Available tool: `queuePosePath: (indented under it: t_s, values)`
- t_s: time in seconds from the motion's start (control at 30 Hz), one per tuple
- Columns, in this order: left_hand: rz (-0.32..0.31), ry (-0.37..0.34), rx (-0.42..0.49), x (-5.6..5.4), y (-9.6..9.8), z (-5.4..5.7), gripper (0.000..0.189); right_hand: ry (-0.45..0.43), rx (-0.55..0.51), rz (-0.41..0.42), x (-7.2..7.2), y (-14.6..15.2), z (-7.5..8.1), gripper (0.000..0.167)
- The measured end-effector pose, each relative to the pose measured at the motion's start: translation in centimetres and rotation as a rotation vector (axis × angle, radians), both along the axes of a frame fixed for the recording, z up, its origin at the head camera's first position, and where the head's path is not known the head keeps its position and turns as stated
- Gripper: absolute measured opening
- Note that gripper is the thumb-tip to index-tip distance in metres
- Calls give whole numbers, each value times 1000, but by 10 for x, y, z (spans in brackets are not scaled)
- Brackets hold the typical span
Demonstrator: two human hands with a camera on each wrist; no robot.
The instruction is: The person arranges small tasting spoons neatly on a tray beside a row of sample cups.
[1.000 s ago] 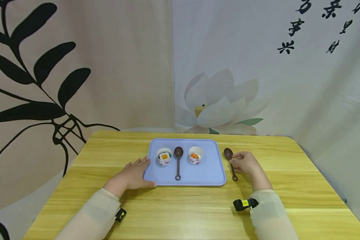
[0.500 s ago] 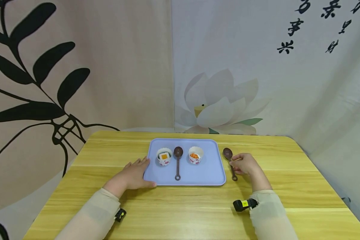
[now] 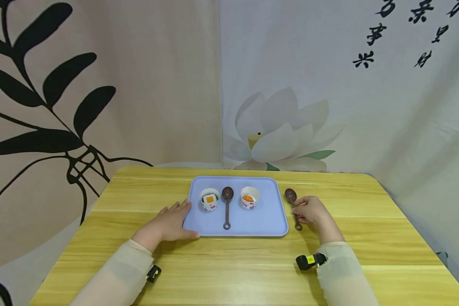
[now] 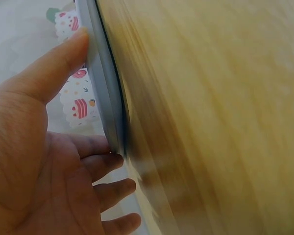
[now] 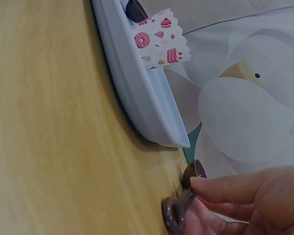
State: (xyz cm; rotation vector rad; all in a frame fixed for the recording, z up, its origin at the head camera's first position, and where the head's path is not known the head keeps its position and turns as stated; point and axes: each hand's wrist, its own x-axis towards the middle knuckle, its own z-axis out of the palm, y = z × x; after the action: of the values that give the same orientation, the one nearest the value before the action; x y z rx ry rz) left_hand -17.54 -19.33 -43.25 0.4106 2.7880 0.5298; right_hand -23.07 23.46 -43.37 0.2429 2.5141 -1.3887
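Observation:
My right hand (image 3: 313, 210) pinches the handle of a brown spoon (image 3: 290, 195), which lies just right of the lavender tray (image 3: 260, 225). In the right wrist view its thumb and fingers close on the handle between the ringed end and the round bowl (image 5: 194, 171). My left hand (image 3: 168, 223) rests spread at the tray's left front corner, fingers along the left side and thumb on the front rim. On the tray lie a second brown spoon (image 3: 227, 212) and two printed paper cups. The left cup (image 3: 209, 205) contains a white-and-yellow piece, the right cup (image 3: 249, 205) orange pieces.
The wooden table (image 3: 229, 272) extends in front of the tray and to both sides. A curtain (image 3: 168, 85) with printed leaves, a flower and characters hangs behind its back edge. Each wrist wears a small black camera (image 3: 307, 262).
My right hand has shifted very slightly left and down, and the spoon's handle end has edged left with it. The left hand and the tray stay in place.

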Motion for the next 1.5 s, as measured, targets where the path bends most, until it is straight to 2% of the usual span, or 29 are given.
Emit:
queuePosePath:
  t_s: [0.6,1.1,1.5]
  values:
    - [11,-18,-1,-1,-1,-2,111,4,12,42,0,-2,-2,30]
    - [2,-9,0,0,-1,-2,111,4,16,44,3,-5,0,29]
    - [-1,-4,1,-1,-1,-2,111,7,62,74,5,-4,3,27]
